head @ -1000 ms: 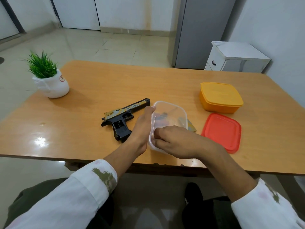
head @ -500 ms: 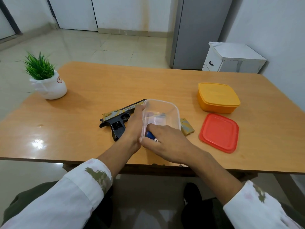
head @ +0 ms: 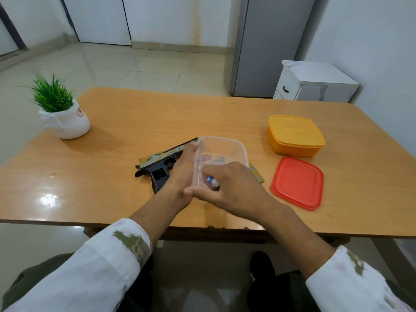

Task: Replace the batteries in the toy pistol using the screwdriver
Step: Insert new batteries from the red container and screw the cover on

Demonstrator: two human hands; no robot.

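The toy pistol (head: 157, 164) lies on its side on the table (head: 101, 181), unmoved, just left of the left hand (head: 181, 176). This hand keeps its straight fingers pressed flat against the left wall of the clear container (head: 225, 140). The right hand (head: 236, 192), which a second ago reached into the container, is now at the near rim, with its fingers curled round a small blue-and-silver item (head: 212, 183). Judgement: one supply is out, and no work on the pistol has begun. The hand covers most of the item, so battery or screwdriver handle cannot be told. The remaining contents of the container are blurred. The right hand partly hides a camouflage-patterned piece (head: 256, 174).
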